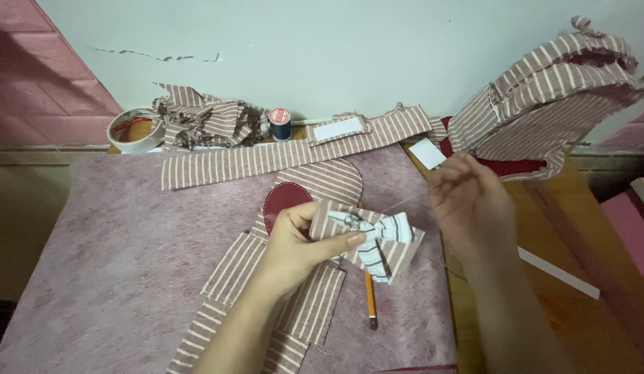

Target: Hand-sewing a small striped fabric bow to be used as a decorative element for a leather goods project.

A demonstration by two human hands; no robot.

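- Nearest the front edge of the pink felt mat (pixel 114 277): striped fabric panels (pixel 266 305) laid flat and overlapping, spread out as cut pieces kept within reach.
- Beside them, toward the mat's right edge: a yellow pencil (pixel 369 301) lying lengthwise, parked under the work.
- Above mid-mat: left hand (pixel 301 242) closed, thumb over fingers, pinching a small striped fabric bow (pixel 370 239) with a white-and-grey knot, lifted clear of the mat, probably to keep it steady and facing up.
- Right of the bow, over the mat's right edge: right hand (pixel 467 201) raised, fingertips pinched together on a fine thread (pixel 405 203) drawn taut from the bow; needle too small to tell.
- Behind the hands: a dark red leather oval (pixel 284 201) partly under striped cloth.
- Along the mat's far edge: a long striped strip (pixel 287 156), laid straight.
- At the tabletop's far edge by the wall: tape roll (pixel 135 128), heap of striped scraps (pixel 204 121), blue thread spool (pixel 280 123) standing upright.
- Far right corner: a half-made striped bag (pixel 550 90), leaning aside.
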